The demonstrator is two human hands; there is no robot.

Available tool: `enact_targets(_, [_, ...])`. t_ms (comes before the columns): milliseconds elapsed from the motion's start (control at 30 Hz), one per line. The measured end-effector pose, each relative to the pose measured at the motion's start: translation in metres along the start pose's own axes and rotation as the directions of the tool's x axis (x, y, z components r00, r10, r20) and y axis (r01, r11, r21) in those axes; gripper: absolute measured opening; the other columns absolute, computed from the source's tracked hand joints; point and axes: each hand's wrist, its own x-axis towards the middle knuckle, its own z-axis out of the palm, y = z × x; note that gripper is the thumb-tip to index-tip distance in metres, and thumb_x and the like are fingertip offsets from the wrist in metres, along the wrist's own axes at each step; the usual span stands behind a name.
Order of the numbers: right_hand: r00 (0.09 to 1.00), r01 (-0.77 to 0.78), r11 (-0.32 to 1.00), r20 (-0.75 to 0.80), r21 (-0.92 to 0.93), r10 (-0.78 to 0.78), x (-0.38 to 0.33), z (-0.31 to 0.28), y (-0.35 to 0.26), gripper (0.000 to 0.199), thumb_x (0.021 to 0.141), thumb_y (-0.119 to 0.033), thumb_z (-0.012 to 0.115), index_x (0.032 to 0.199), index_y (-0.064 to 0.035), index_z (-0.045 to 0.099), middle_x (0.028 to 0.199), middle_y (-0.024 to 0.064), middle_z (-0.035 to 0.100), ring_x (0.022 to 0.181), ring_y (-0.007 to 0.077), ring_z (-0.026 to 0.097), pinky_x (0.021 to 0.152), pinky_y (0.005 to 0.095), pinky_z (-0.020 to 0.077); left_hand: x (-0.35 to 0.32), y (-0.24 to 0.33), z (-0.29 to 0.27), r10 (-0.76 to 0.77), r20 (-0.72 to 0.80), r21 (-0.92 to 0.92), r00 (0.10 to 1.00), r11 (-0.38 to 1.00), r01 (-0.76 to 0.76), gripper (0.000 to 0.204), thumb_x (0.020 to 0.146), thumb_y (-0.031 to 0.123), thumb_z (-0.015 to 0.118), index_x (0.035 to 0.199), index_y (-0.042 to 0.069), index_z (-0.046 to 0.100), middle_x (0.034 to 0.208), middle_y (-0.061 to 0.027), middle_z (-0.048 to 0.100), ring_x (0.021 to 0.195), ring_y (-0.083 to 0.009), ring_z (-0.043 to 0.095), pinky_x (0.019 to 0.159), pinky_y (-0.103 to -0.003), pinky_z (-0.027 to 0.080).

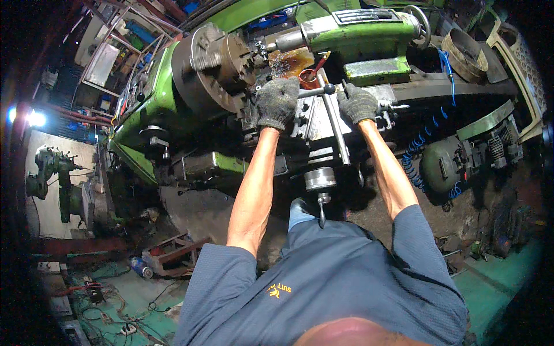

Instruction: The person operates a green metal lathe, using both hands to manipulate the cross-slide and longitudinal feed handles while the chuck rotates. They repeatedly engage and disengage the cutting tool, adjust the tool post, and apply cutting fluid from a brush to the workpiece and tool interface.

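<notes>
My left hand (278, 102), in a grey knit glove, is closed over the tool post of a green lathe, beside the chuck. A steel lever with a dark ball end (329, 89) extends right from beside it; the glove hides what the fingers grip. My right hand (358, 104), also gloved, has its fingers curled over the right side of the carriage (385, 92); what is in them is hidden. Between my hands a long steel bar (334, 124) lies across the carriage toward me. The large round chuck (216, 63) looks partly blurred.
Behind the carriage stands a red cup (307, 76) with a brush-like handle. The green tailstock (358, 43) is at the back right. A handwheel (320, 180) with a crank juts toward my waist. A blue coiled hose (412, 155) hangs right; cables (115, 308) litter the floor left.
</notes>
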Motion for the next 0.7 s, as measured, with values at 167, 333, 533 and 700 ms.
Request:
enact_targets(167, [0.998,-0.022,1.0,0.056,-0.021,0.023,0.003,0.004,-0.002,0.039,0.093,-0.048,0.052,0.105,-0.0133,0.066,0.094,0.0193,0.071,0.091,0.0418,0.068,0.079,0.0548,0.0509,0.001,-0.003,0.001,-0.036,-0.03,0.037,0.999,0.999,0.037,0.042,0.092,0.035,0.063,0.064,0.004,0.065,0.067,-0.0193,0.063,0.063,-0.0385,0.063,0.058,-0.05,0.048])
enact_targets(333, [1.0,-0.01,1.0,0.014,-0.013,0.01,0.0,0.001,-0.004,0.037,0.093,-0.045,0.053,0.104,-0.0124,0.065,0.094,0.0194,0.071,0.09,0.0414,0.068,0.079,0.054,0.051,0.003,0.006,-0.005,-0.032,0.02,0.038,0.999,0.999,0.031,0.039,0.094,0.033,0.058,0.068,0.006,0.067,0.069,-0.0186,0.065,0.066,-0.0371,0.065,0.061,-0.05,0.049])
enact_targets(533, [0.998,-0.012,0.999,0.067,-0.052,0.016,-0.004,-0.008,-0.011,0.035,0.091,-0.042,0.056,0.103,-0.0104,0.065,0.095,0.0199,0.071,0.091,0.0406,0.068,0.08,0.0537,0.0503,0.001,0.004,-0.009,-0.029,0.084,0.053,0.996,0.998,0.024,0.038,0.094,0.034,0.061,0.073,0.003,0.068,0.074,-0.0198,0.065,0.073,-0.0397,0.064,0.066,-0.049,0.048])
enact_targets(700, [0.998,-0.032,0.997,0.046,-0.07,0.036,-0.006,-0.012,-0.016,0.035,0.093,-0.043,0.054,0.099,-0.0094,0.063,0.092,0.0194,0.07,0.09,0.0406,0.068,0.08,0.0544,0.0496,0.002,-0.006,0.006,0.001,0.02,0.03,1.0,1.0,-0.002,0.038,0.094,0.034,0.056,0.071,0.007,0.068,0.07,-0.0172,0.066,0.066,-0.0367,0.065,0.062,-0.05,0.049])
